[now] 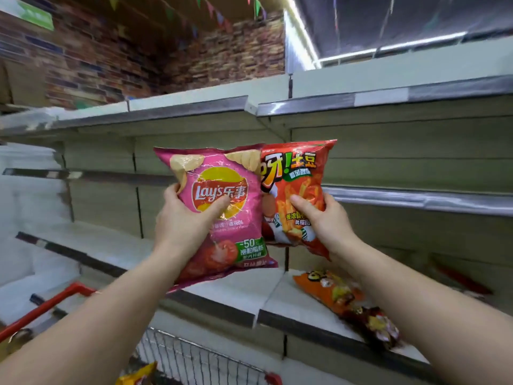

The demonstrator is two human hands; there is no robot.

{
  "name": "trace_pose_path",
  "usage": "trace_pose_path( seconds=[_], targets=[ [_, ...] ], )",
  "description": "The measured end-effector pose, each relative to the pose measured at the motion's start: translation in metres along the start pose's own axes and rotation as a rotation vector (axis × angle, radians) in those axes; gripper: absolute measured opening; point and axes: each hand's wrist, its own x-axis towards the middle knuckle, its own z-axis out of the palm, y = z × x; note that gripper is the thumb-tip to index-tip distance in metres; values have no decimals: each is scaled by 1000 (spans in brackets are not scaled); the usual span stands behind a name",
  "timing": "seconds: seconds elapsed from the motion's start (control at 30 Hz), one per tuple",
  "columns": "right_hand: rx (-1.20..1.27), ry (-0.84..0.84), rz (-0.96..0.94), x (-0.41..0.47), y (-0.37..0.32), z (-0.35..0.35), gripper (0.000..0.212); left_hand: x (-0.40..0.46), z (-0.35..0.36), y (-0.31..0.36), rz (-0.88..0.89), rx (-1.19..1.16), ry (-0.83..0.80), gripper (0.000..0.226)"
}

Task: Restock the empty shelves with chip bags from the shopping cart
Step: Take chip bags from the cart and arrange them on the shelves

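Pale store shelving point(222, 290) fills the aisle, with the shopping cart point(194, 357) lowest and nearest. An orange bag point(341, 298) lies on the shelf at right. Higher, the left hand point(183, 220) grips a pink Lay's bag point(222, 207), thumb across its front; the right hand point(324, 218) likewise pinches a red-orange fries bag point(297, 173), the two bags touching. Brick wall point(116, 56) behind.

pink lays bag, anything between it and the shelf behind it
Nothing visible. The left hand holds the pink Lay's bag in front of a bare shelf; the only bags lying on the shelves are lower, to the right.
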Motion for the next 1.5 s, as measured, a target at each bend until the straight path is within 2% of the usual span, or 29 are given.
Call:
trace_pose_path(
  seconds=[0.13,0.5,0.63,0.77,1.17,1.33,1.5],
  targets=[
    [-66,122,-5,-11,-12,-36,34,-2,23,13,10,-62,-122,85],
    [-148,396,24,-50,-35,-150,46,-36,103,73,85,-202,-409,93],
    [-166,456,19,-63,-40,-198,36,-61,132,102,120,-236,-467,92],
    [-161,500,5,-75,-42,-253,28,-92,165,134,150,-262,-511,94],
    [-43,584,54,-95,-48,-458,54,-208,286,245,161,-334,-551,88],
    [48,601,108,-96,-57,-531,50,-246,326,283,129,-354,-592,90],
    [117,573,181,-86,-60,-584,30,-262,361,314,82,-339,-658,82]
  ],
)
